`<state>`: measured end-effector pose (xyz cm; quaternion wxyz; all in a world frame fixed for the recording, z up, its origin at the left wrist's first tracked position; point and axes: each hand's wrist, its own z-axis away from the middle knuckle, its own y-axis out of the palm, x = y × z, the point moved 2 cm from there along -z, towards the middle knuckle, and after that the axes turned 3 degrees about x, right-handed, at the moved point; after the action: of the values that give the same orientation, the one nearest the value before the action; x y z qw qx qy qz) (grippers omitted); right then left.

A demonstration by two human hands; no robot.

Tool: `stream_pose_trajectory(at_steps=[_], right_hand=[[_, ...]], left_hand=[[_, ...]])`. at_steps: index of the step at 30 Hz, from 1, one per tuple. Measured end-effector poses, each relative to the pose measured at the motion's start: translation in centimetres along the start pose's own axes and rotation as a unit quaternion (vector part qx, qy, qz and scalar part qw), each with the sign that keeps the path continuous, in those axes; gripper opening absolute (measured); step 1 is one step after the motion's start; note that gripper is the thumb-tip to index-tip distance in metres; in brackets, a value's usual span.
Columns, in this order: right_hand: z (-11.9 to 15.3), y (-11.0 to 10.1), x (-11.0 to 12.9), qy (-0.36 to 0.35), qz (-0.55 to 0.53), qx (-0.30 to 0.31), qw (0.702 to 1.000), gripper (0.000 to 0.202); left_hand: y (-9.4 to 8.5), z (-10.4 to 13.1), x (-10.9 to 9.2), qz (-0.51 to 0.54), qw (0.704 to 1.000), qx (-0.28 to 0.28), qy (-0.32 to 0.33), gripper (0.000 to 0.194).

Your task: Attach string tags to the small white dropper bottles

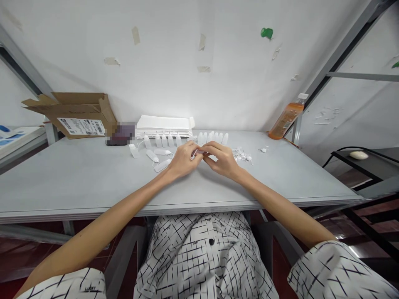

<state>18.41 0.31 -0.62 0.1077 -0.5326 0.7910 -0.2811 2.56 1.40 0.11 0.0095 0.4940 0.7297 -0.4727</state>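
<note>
My left hand (184, 159) and my right hand (222, 159) meet above the middle of the table, fingertips pinched together. Between them is something small and whitish, mostly covered by the fingers, so I cannot make out its kind. Left of my hands, small translucent white plastic bottles stand upright, among them one bottle (134, 151) apart from the row. Several others lie on their sides, such as a bottle (152, 156) near my left wrist. Behind my hands is another group of upright bottles (215, 137). Small white caps (242, 155) lie in a loose pile beside my right hand.
At the back stands a stack of white trays or sheets (165, 124). An open cardboard box (79, 114) sits back left, with a blurred dark item beside it. An orange drink bottle (287, 118) leans at the back right. The grey table (102, 178) ends close to my lap.
</note>
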Motion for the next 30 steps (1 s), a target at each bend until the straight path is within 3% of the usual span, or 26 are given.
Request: stream_pose_trajectory(at_steps=[6,9,11,15,17,22,25,30], right_hand=[[-0.1,-0.4,0.1,-0.009,0.007,0.013,1.000,0.022],[-0.4,-0.8,0.0,0.033,-0.051,0.037,0.997,0.019],[-0.6,-1.1,-0.2,0.099,-0.108,0.067,0.987,0.015],[-1.0,-1.9,-0.6,0.233,-0.216,0.118,0.941,0.013],[-1.1,-2.1,-0.7,0.266,-0.268,0.128,0.917,0.016],[-1.3,-2.3,-0.7,0.298,-0.320,0.140,0.888,0.017],[-1.4,-2.5,-0.6,0.311,-0.314,0.133,0.887,0.018],[-1.5,-2.8,-0.4,0.317,-0.301,0.129,0.890,0.018]], left_hand=[[-0.4,-0.1,-0.2,0.036,0.997,0.022,-0.057,0.015],[-0.4,-0.2,0.2,0.129,0.982,0.079,-0.111,0.018],[-0.2,-0.1,0.5,0.232,0.950,0.128,-0.163,0.021],[0.2,0.0,0.9,0.403,0.856,0.186,-0.264,0.022],[0.1,0.1,0.8,0.431,0.836,0.196,-0.277,0.023],[-0.2,0.1,0.5,0.462,0.819,0.210,-0.268,0.026],[-0.3,0.2,0.5,0.474,0.812,0.214,-0.266,0.024],[-0.2,0.1,0.3,0.453,0.825,0.207,-0.267,0.022]])
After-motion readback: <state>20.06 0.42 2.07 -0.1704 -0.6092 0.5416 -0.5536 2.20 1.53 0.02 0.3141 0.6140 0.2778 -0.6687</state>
